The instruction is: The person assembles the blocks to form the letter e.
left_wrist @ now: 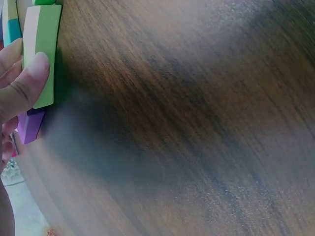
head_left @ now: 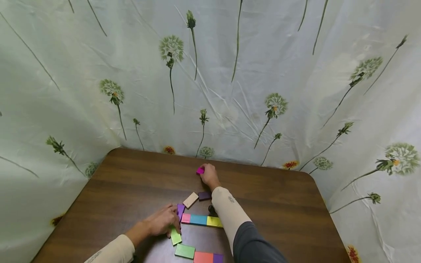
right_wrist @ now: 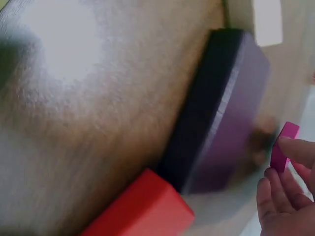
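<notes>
Near the far edge of the table, my right hand pinches a magenta block between thumb and fingers, which also shows in the right wrist view. My left hand holds a light green block, its thumb on one side and fingers on the other in the left wrist view. Just beyond that block lies a purple block, partly covered by the left fingers. A cream block and a dark purple block follow in a curved line towards the right forearm.
Pink, blue and yellow blocks form a row. Nearer are green, orange-red and purple blocks. A red block touches the dark one. A floral curtain hangs behind the table.
</notes>
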{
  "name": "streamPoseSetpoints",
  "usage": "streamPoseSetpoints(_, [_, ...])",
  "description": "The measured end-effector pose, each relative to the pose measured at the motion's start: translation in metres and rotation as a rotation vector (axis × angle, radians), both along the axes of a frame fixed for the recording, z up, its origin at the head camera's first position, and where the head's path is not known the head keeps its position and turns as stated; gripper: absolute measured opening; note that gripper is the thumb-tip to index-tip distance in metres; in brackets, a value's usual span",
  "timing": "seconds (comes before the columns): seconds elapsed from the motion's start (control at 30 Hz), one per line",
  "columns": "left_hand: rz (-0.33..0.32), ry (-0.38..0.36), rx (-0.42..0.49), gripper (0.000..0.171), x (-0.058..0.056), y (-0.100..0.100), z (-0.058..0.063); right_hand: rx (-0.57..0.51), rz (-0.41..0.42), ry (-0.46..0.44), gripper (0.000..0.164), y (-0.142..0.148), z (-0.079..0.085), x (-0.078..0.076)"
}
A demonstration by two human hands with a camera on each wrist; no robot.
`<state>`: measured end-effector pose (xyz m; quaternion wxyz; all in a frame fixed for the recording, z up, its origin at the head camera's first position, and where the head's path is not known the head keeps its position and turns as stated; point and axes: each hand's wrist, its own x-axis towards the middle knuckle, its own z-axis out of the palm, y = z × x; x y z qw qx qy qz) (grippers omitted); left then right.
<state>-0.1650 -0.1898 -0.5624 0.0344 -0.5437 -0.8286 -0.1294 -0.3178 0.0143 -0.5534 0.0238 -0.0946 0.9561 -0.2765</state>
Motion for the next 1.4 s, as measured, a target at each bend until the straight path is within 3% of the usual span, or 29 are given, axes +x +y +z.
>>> streamPoseSetpoints(0.2, [-0.032,0.017,0.030,0.030,0.001,0.000,0.000,-0.071,0.025,-0.040,0.028,0.016,0.012,0.007])
streamPoseSetpoints(0.37, [-0.018,0.029,0.036,0.030,0.001,0.001,-0.001,-0.139,0.058,-0.106,0.026,0.030,0.024,0.018])
streamPoseSetpoints(0.57, [-0.021,0.031,0.034,0.031,-0.003,0.002,0.000,-0.118,0.104,-0.161,0.026,0.048,0.034,0.032])
streamPoseSetpoints(0.7, [-0.018,0.017,0.022,0.031,-0.005,0.004,0.000,-0.102,0.144,-0.136,0.029,0.058,0.038,0.042])
streamPoseSetpoints(1.1, [-0.013,0.008,0.047,0.030,0.000,0.000,-0.002,-0.093,0.251,-0.076,0.030,0.088,0.041,0.094])
streamPoseSetpoints(1.4, [-0.008,-0.008,0.047,0.031,0.001,0.003,0.002,-0.120,0.313,-0.090,0.029,0.121,0.029,0.134])
